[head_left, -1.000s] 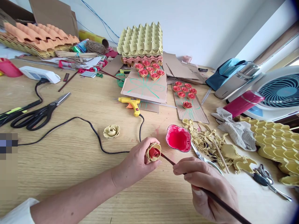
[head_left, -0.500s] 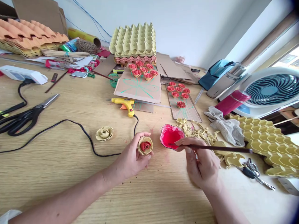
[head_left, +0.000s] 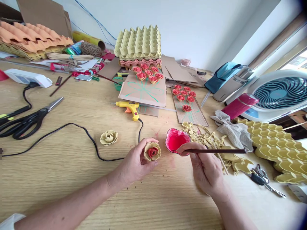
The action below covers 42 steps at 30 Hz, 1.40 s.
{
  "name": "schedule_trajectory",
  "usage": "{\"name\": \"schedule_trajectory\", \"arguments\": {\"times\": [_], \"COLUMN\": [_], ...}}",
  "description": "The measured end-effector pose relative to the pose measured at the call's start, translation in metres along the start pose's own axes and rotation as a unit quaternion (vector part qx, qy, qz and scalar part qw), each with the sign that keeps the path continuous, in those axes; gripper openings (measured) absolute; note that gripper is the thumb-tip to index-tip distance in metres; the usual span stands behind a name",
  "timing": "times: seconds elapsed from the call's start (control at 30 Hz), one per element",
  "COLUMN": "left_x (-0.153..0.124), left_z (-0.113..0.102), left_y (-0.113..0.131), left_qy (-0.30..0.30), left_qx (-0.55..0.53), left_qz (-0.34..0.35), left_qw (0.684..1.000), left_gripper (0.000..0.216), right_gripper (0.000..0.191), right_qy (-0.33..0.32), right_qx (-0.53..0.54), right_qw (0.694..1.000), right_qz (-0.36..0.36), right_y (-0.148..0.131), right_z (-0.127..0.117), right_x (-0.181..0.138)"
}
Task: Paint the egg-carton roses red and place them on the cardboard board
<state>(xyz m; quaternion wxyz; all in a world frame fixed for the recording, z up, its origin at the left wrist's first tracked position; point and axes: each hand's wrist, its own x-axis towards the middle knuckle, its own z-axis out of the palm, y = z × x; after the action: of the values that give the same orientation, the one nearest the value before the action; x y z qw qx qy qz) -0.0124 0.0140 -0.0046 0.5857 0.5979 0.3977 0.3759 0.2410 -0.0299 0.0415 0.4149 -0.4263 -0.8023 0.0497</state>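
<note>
My left hand [head_left: 135, 161] is closed round a rose made of egg-carton pulp [head_left: 152, 151]; its centre is painted red while the outer petals are bare beige. Between the fingers and thumb of my right hand [head_left: 207, 167] is a dark-handled paintbrush [head_left: 216, 151]. The brush tip is at the near rim of a small bowl of red paint [head_left: 177, 140], partly hidden by my fingers. An unpainted beige rose [head_left: 108, 137] lies on the table left of my left hand.
A yellow glue gun [head_left: 128, 109] with a black cord lies beyond my left hand. Red roses [head_left: 184, 93] stand on cardboard. Carton scraps [head_left: 206, 137], keys [head_left: 260, 179] and yellow egg trays [head_left: 271, 143] are at right. Black scissors [head_left: 35, 119] lie at left.
My left hand has turned the rose slightly and shifted it a little to the right. The paintbrush handle has moved left, its tip now nearer the bowl's rim.
</note>
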Motion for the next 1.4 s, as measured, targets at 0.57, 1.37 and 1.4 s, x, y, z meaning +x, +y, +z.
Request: {"name": "schedule_trajectory", "arguments": {"times": [0.57,1.37,1.4], "left_x": [-0.007,-0.005,-0.005], "left_z": [0.0,0.0,0.001], "left_y": [-0.009,-0.005,-0.004], "left_qy": [-0.001,-0.011,-0.009], "left_qx": [0.136,0.108,0.109], "left_qz": [0.005,0.017,0.016], "left_qw": [0.991,0.994,0.994], "left_gripper": [0.056,0.049,0.049], "right_gripper": [0.02,0.03,0.03], "right_qy": [0.014,-0.039,-0.043], "right_qx": [0.149,0.047,0.041], "right_qw": [0.983,0.983,0.983], "right_qz": [-0.108,-0.174,-0.174], "right_y": [-0.026,-0.031,-0.033], "right_z": [0.009,0.011,0.01], "right_x": [-0.01,-0.006,-0.005]}}
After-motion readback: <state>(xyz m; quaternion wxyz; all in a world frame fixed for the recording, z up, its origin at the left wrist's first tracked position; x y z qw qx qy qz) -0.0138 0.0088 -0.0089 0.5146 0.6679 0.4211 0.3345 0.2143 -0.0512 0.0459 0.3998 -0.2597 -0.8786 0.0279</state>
